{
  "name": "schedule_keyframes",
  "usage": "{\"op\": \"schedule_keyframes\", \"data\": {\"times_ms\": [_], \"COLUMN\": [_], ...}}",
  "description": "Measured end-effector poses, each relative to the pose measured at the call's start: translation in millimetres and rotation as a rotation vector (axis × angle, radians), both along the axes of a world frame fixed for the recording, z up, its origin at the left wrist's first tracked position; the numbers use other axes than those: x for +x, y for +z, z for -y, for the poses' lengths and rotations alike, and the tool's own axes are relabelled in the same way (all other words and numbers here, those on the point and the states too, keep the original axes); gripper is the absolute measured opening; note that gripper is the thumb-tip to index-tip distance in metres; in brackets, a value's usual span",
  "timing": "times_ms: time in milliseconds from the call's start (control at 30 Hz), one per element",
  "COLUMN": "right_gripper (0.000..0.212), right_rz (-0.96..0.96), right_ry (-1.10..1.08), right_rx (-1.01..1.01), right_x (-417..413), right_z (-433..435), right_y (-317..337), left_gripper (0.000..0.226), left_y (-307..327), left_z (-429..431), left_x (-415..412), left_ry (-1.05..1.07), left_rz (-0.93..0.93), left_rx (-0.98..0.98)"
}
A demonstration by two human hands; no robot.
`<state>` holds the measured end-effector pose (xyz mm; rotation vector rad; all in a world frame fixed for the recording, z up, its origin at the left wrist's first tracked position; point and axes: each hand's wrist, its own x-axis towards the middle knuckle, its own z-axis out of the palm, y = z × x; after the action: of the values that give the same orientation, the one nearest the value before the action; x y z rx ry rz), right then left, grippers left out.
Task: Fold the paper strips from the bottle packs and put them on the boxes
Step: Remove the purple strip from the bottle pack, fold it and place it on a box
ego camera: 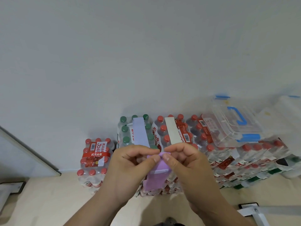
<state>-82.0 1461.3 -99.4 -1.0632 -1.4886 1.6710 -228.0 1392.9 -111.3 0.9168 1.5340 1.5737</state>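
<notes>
Left hand [130, 162], right hand [184, 160] both pinch purple strip [158, 173] top edge; pack [170, 188] beneath mostly hidden.

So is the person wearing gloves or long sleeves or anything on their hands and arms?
No. The left hand and right hand are bare, with no gloves, rings or bracelets showing. The left forearm and right forearm are bare too, with no sleeve or watch in view down to the picture's bottom edge.

The left bottle pack [89, 161] carries a red band [96, 154] reading 农夫山泉 under a large 30.
</notes>
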Motion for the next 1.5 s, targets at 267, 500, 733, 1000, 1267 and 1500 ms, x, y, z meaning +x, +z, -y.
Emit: {"op": "schedule_keyframes", "data": {"times_ms": [267, 500, 733, 1000, 1267, 1500], "right_gripper": [0.011, 0.018, 0.015, 0.015, 0.013, 0.017], "right_rz": [0.027, 0.032, 0.028, 0.022, 0.037, 0.033], "right_ry": [-0.005, -0.001, 0.002, -0.007, -0.002, 0.009], "right_rx": [-0.004, 0.045, 0.061, 0.038, 0.036, 0.038], "right_x": [-4.3, -1.6, -0.3, 0.9, 2.4, 3.3], "right_z": [-1.0, -3.5, -3.6, -3.3, -3.5, -4.7], "right_y": [1.9, -0.3, -2.6, -4.2, -6.4, -6.0], "left_gripper": [0.027, 0.032, 0.028, 0.029, 0.028, 0.03], "left_y": [0.9, 2.8, 6.0, 0.3, 0.3, -1.6], "left_z": [1.2, 1.9, 2.4, 1.1, 0.0, -0.2], "left_x": [-2.4, -0.4, 0.6, 0.5, 1.4, 2.5], "left_ry": [0.006, 0.007, 0.006, 0.005, 0.005, 0.013], "left_rz": [-0.036, 0.003, 0.007, -0.005, -0.003, -0.02], "left_rx": [-0.03, -0.029, -0.028, -0.017, -0.02, -0.037]}}
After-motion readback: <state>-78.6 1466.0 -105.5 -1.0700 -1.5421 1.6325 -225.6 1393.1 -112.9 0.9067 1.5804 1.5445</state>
